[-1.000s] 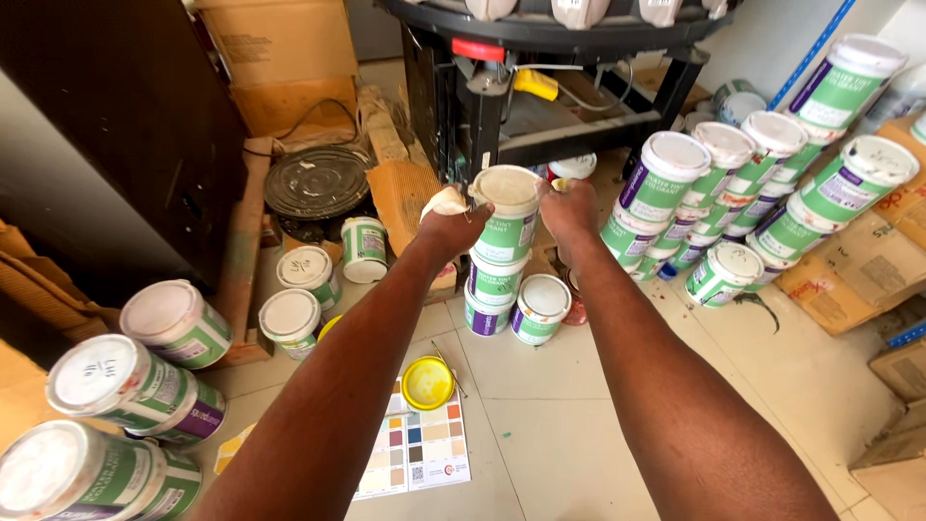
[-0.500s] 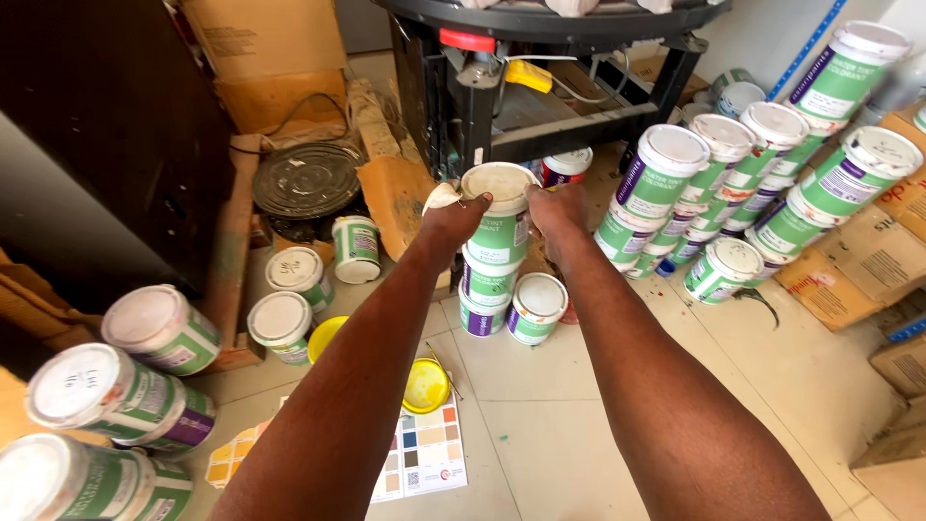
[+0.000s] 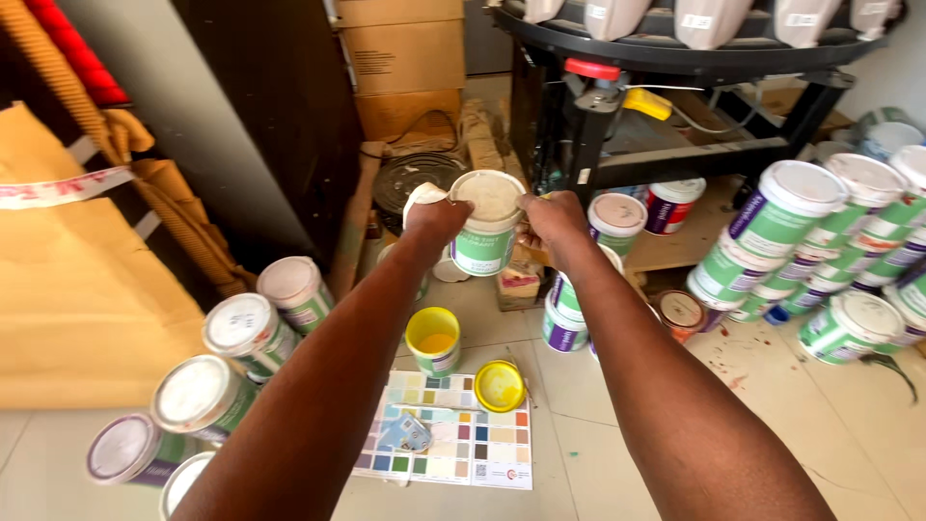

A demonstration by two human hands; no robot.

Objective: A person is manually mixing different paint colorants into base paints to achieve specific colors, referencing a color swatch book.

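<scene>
A tiled floor [image 3: 772,405] is seen below the paint can [image 3: 485,224] squeezed between left hand [image 3: 436,218] and right hand [image 3: 555,218]. It has been lifted higher than before.

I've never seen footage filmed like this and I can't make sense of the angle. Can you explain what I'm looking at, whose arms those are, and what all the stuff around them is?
The camera sits on a person's head and looks down, so the two bare arms reaching forward are that person's own. The left hand and the right hand grip a white paint can with a green label from either side, lifted above the floor. The left hand also seems to hold something small and white; I cannot tell what. Below, on the tiled floor, lie a colour swatch card, an open little tin of yellow paint and its yellow lid. More cans are stacked at the right and lower left. At the top stands a black machine frame, beside cardboard boxes.
</scene>
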